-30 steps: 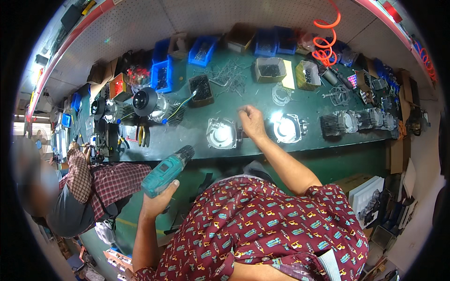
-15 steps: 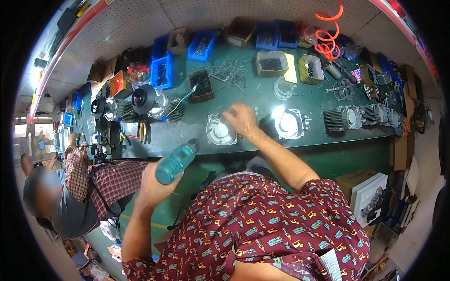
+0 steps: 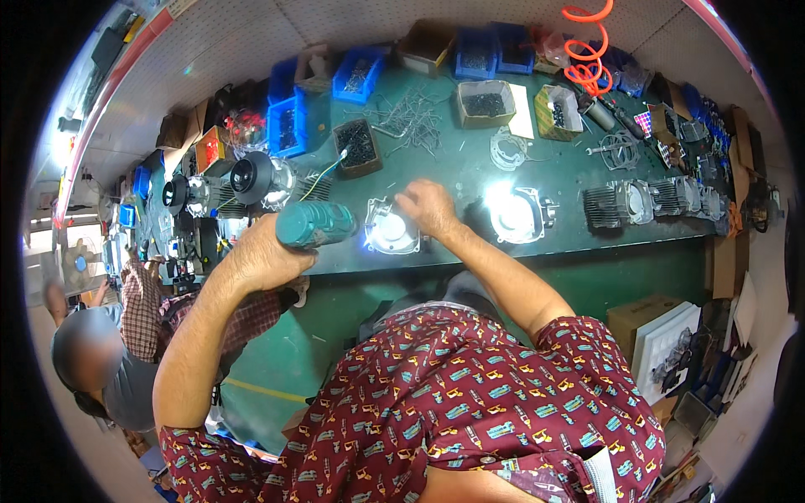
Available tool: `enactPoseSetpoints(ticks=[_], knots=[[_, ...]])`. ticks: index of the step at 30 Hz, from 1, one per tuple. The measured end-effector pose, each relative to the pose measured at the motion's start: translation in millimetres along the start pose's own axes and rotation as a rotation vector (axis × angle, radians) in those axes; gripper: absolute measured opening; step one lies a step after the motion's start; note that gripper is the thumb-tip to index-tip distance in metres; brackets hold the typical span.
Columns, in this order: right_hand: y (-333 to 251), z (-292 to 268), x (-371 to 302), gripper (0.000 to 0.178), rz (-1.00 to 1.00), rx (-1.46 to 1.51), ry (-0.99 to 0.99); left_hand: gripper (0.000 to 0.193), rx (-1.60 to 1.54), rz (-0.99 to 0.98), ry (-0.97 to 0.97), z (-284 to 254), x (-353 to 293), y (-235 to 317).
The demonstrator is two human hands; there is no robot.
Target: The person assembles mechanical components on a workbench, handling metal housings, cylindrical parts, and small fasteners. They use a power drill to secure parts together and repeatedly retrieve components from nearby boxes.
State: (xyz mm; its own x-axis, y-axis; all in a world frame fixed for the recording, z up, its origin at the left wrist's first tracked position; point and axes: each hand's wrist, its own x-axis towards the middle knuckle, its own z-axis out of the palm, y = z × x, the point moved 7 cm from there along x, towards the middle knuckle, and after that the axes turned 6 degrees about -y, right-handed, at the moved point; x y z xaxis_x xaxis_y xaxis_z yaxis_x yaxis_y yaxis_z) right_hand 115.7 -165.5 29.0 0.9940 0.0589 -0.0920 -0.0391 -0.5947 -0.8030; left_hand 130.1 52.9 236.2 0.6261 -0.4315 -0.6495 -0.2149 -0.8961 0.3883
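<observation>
My left hand point(image 3: 262, 251) is wrapped round a teal cordless drill point(image 3: 314, 224), held roughly level at the bench's front edge. Its front end points right, close to the left side of a silver metal casing point(image 3: 392, 235); whether its tip touches the casing cannot be made out. At the casing's upper right rim is my right hand point(image 3: 429, 208), its fingers bent together; anything between the fingertips is hidden. A second, similar casing point(image 3: 513, 218) lies on the bench to the right, bright under the light.
Two motor units with black round ends point(image 3: 256, 178) stand at left. Behind are a box of dark screws point(image 3: 356, 148), loose metal rods point(image 3: 411, 121) and blue bins point(image 3: 287, 126). Finned metal parts point(image 3: 620, 205) line the right. A red coiled hose point(image 3: 589, 50) hangs above. Another person point(image 3: 117, 360) works at left.
My left hand has lifted the drill up and leftward, turning it from a slant to nearly level. The right hand has stayed by the casing, shifting only slightly.
</observation>
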Motion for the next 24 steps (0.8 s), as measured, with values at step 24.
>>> enactPoseSetpoints(ticks=[24], knots=[[37.2,-23.7,-13.2,0.031,0.181,0.626,0.129,0.036,-0.583,0.105,0.347,35.7,-58.0,-23.7]])
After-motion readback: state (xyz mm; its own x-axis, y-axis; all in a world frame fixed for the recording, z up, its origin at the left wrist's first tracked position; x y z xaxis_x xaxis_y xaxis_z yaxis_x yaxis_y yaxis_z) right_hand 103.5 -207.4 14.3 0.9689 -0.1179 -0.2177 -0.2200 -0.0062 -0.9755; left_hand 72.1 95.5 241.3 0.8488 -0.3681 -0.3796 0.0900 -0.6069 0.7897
